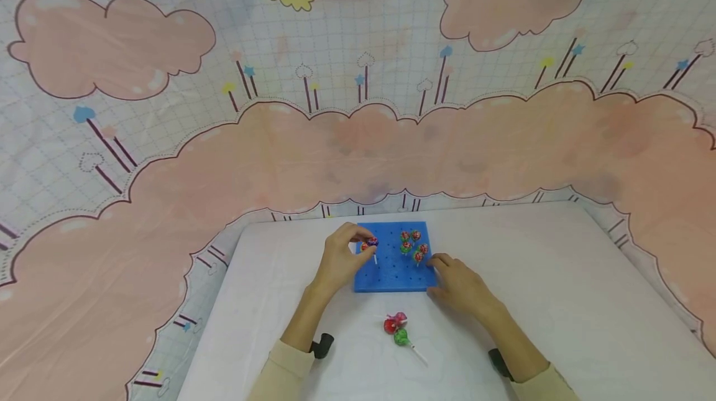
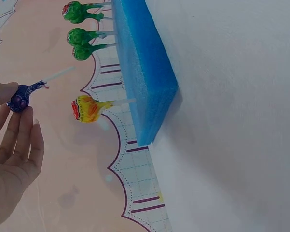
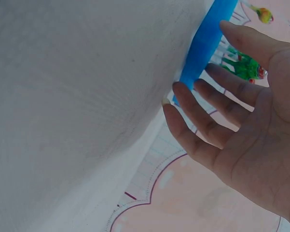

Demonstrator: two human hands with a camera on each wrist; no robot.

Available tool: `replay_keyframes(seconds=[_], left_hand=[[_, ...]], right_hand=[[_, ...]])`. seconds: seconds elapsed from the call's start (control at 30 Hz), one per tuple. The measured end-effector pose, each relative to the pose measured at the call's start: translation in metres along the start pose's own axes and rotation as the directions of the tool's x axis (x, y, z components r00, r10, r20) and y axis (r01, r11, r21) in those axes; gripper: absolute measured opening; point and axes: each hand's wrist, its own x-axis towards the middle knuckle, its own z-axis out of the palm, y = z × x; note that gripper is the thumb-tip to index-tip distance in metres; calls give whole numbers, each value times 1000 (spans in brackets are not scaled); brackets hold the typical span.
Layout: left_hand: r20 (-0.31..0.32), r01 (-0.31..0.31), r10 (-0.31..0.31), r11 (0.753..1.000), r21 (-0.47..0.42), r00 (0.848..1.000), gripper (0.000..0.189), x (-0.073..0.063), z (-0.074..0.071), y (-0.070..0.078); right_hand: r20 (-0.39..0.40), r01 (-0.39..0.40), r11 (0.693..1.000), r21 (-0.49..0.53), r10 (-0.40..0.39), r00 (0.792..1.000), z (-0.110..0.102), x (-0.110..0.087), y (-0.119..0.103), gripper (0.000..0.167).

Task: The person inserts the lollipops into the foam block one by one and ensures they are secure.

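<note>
My left hand [image 1: 340, 258] pinches a dark blue-wrapped lollipop [image 2: 20, 99] by its candy head between thumb and fingers. Its white stick points down above the left part of a blue foam board [image 1: 386, 280] dotted with small holes. A yellow lollipop [image 2: 88, 108] stands upright in the board beside that hand. Several green lollipops [image 2: 79, 36] are stuck in the board's right half. My right hand [image 1: 463, 284] rests at the right edge of the board, fingers spread and relaxed; in the right wrist view its fingertips lie along the blue foam.
On the white table [image 1: 279, 314] in front of the board lie a green lollipop [image 1: 401, 337] and a red-and-pink-wrapped candy [image 1: 391, 324], close together. A cloth printed with clouds [image 1: 425, 158] hangs behind the table.
</note>
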Motion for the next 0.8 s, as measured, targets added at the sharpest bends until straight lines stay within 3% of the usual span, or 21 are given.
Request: replay_keyframes(seconds=[0.13, 0.57, 0.8], left_hand=[[2, 1, -1, 1000, -14, 1000, 23, 2, 2, -3], [26, 18, -20, 998, 59, 999, 20, 6, 11, -13], [28, -13, 11, 997, 76, 1000, 19, 8, 15, -16]], right_hand=[[2, -6, 1000, 3, 6, 1000, 1, 0, 0, 55], [4, -9, 1000, 5, 9, 1000, 1, 1, 0, 56], [1, -5, 1000, 6, 5, 1000, 2, 1, 1, 56]])
